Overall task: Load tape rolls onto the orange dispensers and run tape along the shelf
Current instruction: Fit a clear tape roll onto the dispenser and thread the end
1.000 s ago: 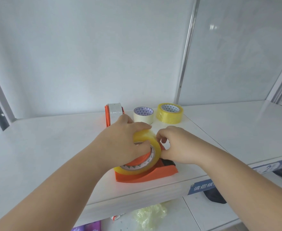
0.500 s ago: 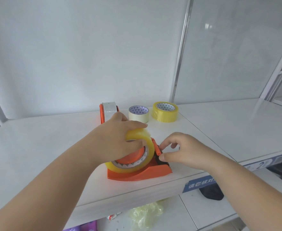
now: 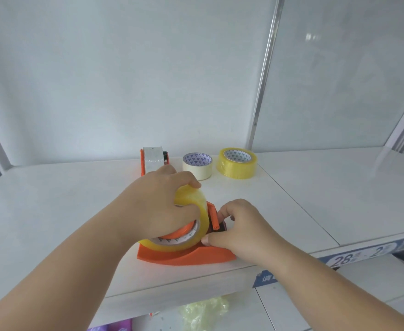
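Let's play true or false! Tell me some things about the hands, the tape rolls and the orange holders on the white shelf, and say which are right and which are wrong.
1. The left hand grips the clear yellowish tape roll on the near orange dispenser. True.
2. The right hand lies flat on the shelf, far from the dispenser. False: its fingers are at the dispenser's front end.
3. Two spare rolls stand behind, a cream roll and a yellow roll. True.
4. The far orange dispenser holds no roll. False: it carries a shiny silvery roll.
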Action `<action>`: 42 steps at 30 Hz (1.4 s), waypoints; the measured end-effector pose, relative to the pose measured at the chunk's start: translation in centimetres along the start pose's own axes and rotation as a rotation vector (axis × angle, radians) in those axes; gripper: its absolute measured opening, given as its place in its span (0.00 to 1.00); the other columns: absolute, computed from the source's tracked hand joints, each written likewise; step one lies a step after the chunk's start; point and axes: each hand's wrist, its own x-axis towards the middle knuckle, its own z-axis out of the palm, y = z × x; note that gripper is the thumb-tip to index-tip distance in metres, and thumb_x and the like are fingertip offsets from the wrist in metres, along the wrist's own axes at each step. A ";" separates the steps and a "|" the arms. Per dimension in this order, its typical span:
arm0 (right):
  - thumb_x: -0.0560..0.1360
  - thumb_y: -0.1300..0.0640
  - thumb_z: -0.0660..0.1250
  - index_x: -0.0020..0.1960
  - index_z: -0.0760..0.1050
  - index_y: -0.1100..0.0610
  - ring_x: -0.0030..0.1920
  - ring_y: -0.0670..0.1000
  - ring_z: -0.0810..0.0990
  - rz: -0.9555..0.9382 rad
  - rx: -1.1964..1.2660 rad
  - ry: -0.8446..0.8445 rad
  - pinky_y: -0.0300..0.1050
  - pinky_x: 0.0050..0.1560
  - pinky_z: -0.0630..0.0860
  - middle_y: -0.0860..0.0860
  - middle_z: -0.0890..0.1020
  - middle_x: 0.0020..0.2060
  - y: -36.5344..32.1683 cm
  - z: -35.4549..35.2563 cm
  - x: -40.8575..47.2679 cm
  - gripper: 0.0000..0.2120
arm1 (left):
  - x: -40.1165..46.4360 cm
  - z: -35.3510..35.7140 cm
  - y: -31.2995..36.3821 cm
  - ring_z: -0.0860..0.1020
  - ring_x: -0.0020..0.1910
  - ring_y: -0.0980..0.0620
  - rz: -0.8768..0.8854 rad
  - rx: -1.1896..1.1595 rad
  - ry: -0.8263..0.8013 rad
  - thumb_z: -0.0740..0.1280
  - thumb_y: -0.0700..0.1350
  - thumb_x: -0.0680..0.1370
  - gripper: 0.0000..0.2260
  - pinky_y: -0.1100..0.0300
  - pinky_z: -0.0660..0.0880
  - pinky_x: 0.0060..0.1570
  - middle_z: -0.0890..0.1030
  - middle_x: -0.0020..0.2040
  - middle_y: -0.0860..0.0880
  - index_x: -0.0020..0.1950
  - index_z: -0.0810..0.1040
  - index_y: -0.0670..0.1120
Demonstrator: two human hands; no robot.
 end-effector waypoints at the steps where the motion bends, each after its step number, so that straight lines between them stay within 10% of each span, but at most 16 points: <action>1: 0.61 0.51 0.79 0.41 0.80 0.52 0.47 0.43 0.73 -0.012 0.014 0.002 0.27 0.39 0.64 0.46 0.74 0.50 0.0 -0.1 0.1 0.13 | 0.0 0.1 -0.1 0.74 0.49 0.56 -0.009 -0.004 0.004 0.58 0.58 0.64 0.23 0.60 0.71 0.48 0.71 0.51 0.57 0.59 0.72 0.64; 15: 0.65 0.57 0.76 0.32 0.80 0.49 0.53 0.54 0.77 -0.064 0.179 0.062 0.43 0.45 0.70 0.57 0.78 0.48 -0.6 0.8 2.2 0.07 | 1.0 0.4 -0.9 0.75 0.45 0.55 -0.126 0.027 0.122 0.63 0.56 0.67 0.17 0.60 0.71 0.44 0.71 0.48 0.57 0.55 0.73 0.64; 27: 0.69 0.57 0.73 0.46 0.85 0.54 0.63 0.44 0.70 -0.098 0.292 0.134 0.31 0.51 0.62 0.45 0.76 0.62 0.0 2.9 3.8 0.06 | 1.3 0.7 -2.0 0.74 0.45 0.52 -0.244 0.038 0.241 0.60 0.57 0.62 0.20 0.59 0.70 0.41 0.72 0.49 0.55 0.53 0.75 0.63; 36: 0.68 0.58 0.74 0.43 0.82 0.52 0.66 0.45 0.69 -0.057 0.343 0.020 0.45 0.66 0.66 0.47 0.72 0.66 0.0 2.5 4.4 0.04 | 0.8 0.7 -2.6 0.74 0.42 0.58 -0.212 0.004 0.217 0.61 0.55 0.63 0.21 0.64 0.68 0.39 0.71 0.47 0.58 0.56 0.74 0.63; 42: 0.71 0.57 0.71 0.46 0.83 0.56 0.73 0.42 0.60 -0.142 0.283 0.005 0.35 0.59 0.56 0.52 0.68 0.72 0.4 2.4 4.1 0.05 | 1.0 0.8 -2.6 0.74 0.42 0.58 -0.211 -0.010 0.236 0.62 0.55 0.62 0.20 0.64 0.68 0.39 0.71 0.45 0.59 0.54 0.75 0.63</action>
